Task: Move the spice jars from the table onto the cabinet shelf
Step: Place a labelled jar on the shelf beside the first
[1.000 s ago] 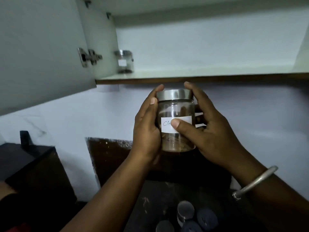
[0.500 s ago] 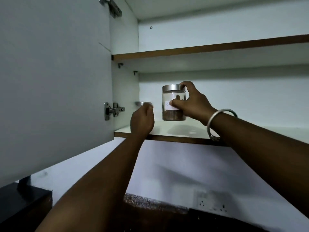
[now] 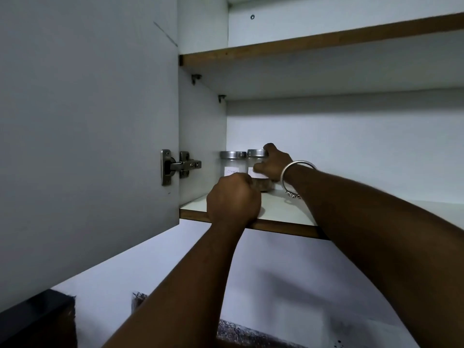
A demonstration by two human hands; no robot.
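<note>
Since half a second before, the right hand had carried the brown-spice jar deeper into the cabinet. It now stood on the lower shelf, just beside the second jar near the back left corner. Fingers and thumb gripped its side, a bangle on the wrist. The left hand was clenched, holding nothing, at the shelf's front edge. A hinge joined the open door.
</note>
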